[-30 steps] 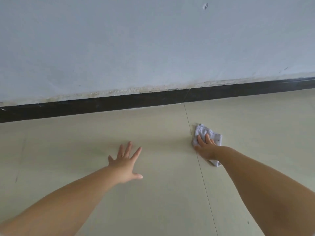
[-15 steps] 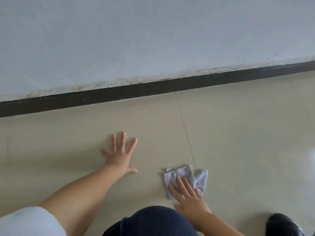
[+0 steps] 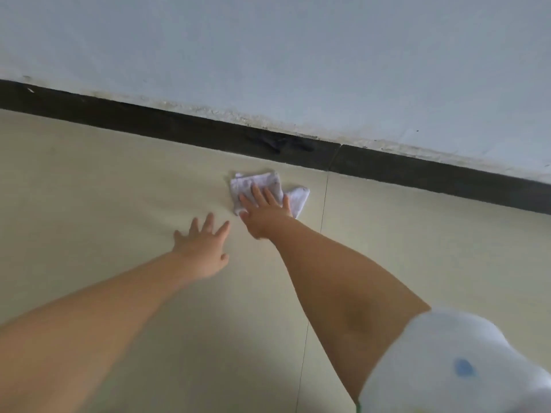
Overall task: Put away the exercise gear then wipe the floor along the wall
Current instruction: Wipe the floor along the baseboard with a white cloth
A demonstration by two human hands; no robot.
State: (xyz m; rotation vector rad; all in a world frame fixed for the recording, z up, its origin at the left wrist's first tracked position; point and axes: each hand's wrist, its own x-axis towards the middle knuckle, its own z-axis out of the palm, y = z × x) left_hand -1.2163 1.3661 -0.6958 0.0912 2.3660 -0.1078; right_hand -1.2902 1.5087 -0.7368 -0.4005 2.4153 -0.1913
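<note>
A crumpled white cloth [image 3: 295, 196] lies flat on the beige tiled floor [image 3: 89, 189], close to the black baseboard [image 3: 185, 126]. My right hand [image 3: 264, 213] presses down on the cloth with fingers spread, arm stretched far forward. My left hand [image 3: 204, 247] rests palm-down on the bare floor just left of and nearer than the cloth, fingers apart, holding nothing. No exercise gear is in view.
A pale grey wall [image 3: 298, 55] rises behind the baseboard, with a rough, stained lower edge. A tile joint [image 3: 323, 204] runs from the baseboard toward me just right of the cloth. My white sleeve [image 3: 453, 365] fills the bottom right corner.
My right hand has pushed the cloth from near my knee forward to just short of the baseboard. The view has tilted and swung; my left hand stays planted on the floor.
</note>
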